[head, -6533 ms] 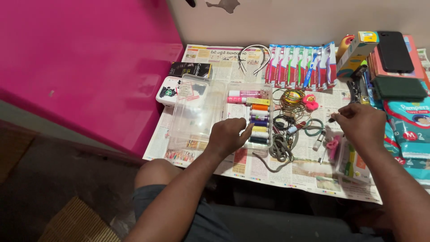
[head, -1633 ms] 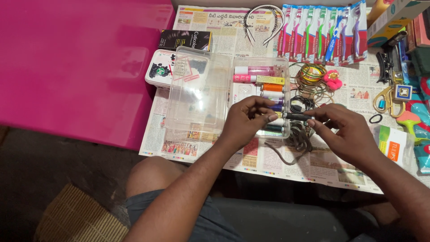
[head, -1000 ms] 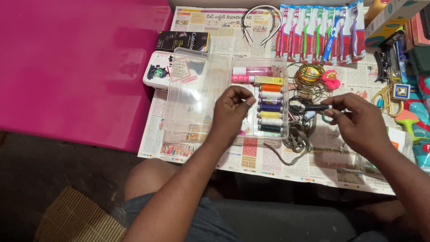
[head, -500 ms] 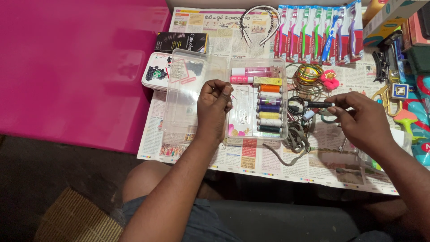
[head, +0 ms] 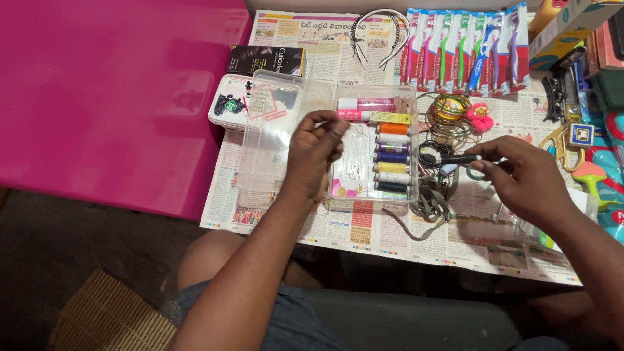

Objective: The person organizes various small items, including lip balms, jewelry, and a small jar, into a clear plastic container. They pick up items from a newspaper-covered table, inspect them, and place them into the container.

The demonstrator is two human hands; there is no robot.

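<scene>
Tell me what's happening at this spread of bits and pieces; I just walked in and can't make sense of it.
A person sits at a newspaper-covered surface. Their right hand holds a slim black pen-like tool over a tangle of cords. Their left hand is raised with fingertips pinched over an open clear plastic box, but what it pinches is too small to tell. The box holds a column of coloured thread spools. Packaged toothbrushes, bangles and headbands lie beyond.

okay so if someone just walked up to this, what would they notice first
Probably the big glossy pink surface filling the left side. Next, the open clear box at the centre with its column of coloured thread spools, and the row of packaged toothbrushes at the top right.
</scene>
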